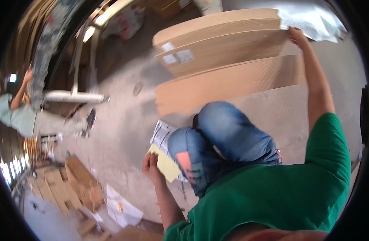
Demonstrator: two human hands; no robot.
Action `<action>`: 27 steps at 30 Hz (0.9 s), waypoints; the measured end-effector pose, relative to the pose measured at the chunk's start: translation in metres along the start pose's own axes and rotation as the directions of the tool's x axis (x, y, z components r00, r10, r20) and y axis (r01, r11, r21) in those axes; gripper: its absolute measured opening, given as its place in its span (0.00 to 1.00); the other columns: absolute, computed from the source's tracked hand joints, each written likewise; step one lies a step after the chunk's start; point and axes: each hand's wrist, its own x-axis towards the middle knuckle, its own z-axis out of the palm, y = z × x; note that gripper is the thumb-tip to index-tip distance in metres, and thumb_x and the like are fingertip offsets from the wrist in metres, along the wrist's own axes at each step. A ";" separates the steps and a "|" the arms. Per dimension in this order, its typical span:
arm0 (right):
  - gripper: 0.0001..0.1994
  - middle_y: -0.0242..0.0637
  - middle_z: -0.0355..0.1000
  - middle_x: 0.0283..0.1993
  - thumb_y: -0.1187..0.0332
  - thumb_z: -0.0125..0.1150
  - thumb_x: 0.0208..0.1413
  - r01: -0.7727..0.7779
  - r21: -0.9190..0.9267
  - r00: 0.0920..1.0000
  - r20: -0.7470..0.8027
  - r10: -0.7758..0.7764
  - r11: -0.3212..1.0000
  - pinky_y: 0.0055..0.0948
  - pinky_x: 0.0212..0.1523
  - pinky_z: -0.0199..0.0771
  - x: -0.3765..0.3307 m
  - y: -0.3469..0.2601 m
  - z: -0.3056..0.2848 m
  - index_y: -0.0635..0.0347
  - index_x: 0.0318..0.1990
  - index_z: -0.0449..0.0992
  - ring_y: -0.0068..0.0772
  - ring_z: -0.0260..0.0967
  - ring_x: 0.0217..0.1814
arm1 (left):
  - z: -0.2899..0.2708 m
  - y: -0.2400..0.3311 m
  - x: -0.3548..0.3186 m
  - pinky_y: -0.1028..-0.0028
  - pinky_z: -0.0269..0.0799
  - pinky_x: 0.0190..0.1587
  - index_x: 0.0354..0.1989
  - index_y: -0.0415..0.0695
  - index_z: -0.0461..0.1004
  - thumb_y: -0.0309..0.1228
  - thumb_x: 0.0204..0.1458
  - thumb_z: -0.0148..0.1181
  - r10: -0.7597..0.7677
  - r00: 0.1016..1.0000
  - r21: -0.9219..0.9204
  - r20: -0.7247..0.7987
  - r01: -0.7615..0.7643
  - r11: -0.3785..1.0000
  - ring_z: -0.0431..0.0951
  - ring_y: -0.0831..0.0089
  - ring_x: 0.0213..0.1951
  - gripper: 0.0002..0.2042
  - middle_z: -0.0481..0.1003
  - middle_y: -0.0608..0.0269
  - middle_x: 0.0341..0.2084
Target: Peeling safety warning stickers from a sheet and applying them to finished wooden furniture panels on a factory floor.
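The left hand point(151, 166) pinches a pale yellow paper slip point(166, 162) over a printed sheet point(162, 134) by the knee, fingers closed on its edge. The right hand point(297, 37) reaches out to the top corner of the stacked wooden panels point(224, 44) leaning above the concrete floor point(124, 120); whether it clasps or only touches them is probably beyond this blurred view. The smooth, flat, light-grained boards could slide or tip if that hold slackens, and the thin slip may crumple.
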 end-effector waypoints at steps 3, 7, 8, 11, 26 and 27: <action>0.23 0.30 0.69 0.44 0.47 0.52 0.52 0.104 -0.145 0.968 0.242 -0.067 0.984 0.35 0.43 0.59 -0.015 0.022 -0.050 0.50 0.49 0.70 0.27 0.66 0.46 | -0.002 0.003 0.004 0.75 0.72 0.42 0.41 0.33 0.72 0.22 0.49 0.57 0.022 0.999 -0.055 -0.033 -0.023 0.998 0.76 0.71 0.35 0.11 0.76 0.56 0.32; 0.26 0.28 0.70 0.47 0.43 0.55 0.50 0.080 0.020 0.983 0.167 -0.082 0.997 0.31 0.46 0.59 -0.046 0.082 -0.097 0.52 0.48 0.72 0.25 0.64 0.48 | 0.005 0.004 0.012 0.78 0.70 0.40 0.41 0.35 0.73 0.21 0.47 0.60 0.026 1.000 -0.082 -0.012 -0.027 0.996 0.75 0.74 0.34 0.12 0.76 0.59 0.31; 0.26 0.28 0.70 0.48 0.43 0.55 0.50 0.021 0.117 0.992 0.123 -0.035 0.993 0.30 0.46 0.59 -0.057 0.098 -0.099 0.53 0.49 0.72 0.25 0.64 0.48 | 0.009 0.004 0.014 0.79 0.69 0.39 0.41 0.35 0.73 0.22 0.46 0.61 0.003 1.000 -0.114 0.024 -0.001 0.993 0.75 0.75 0.34 0.12 0.76 0.59 0.31; 0.29 0.34 0.68 0.53 0.45 0.53 0.52 0.017 0.343 0.999 -0.047 -0.001 0.939 0.32 0.51 0.60 -0.097 0.131 -0.081 0.58 0.53 0.68 0.30 0.63 0.52 | 0.021 0.006 0.023 0.75 0.70 0.42 0.44 0.36 0.71 0.25 0.51 0.58 0.060 0.995 -0.074 0.082 -0.054 0.996 0.76 0.71 0.37 0.12 0.75 0.57 0.35; 0.27 0.42 0.69 0.50 0.55 0.53 0.56 0.299 0.083 0.929 -0.252 -0.270 0.951 0.26 0.51 0.63 -0.198 0.079 -0.023 0.63 0.59 0.61 0.31 0.64 0.52 | 0.196 0.069 0.115 0.64 0.57 0.58 0.52 0.38 0.66 0.41 0.51 0.56 0.589 0.636 0.294 0.498 -0.763 0.575 0.62 0.50 0.55 0.23 0.64 0.43 0.52; 0.27 0.42 0.69 0.50 0.55 0.53 0.56 0.293 0.091 0.935 -0.238 -0.265 0.952 0.26 0.51 0.63 -0.195 0.083 -0.021 0.63 0.59 0.61 0.31 0.64 0.52 | 0.195 0.068 0.114 0.64 0.57 0.58 0.52 0.38 0.66 0.41 0.51 0.56 0.532 0.689 0.334 0.492 -0.714 0.615 0.62 0.50 0.55 0.23 0.64 0.43 0.52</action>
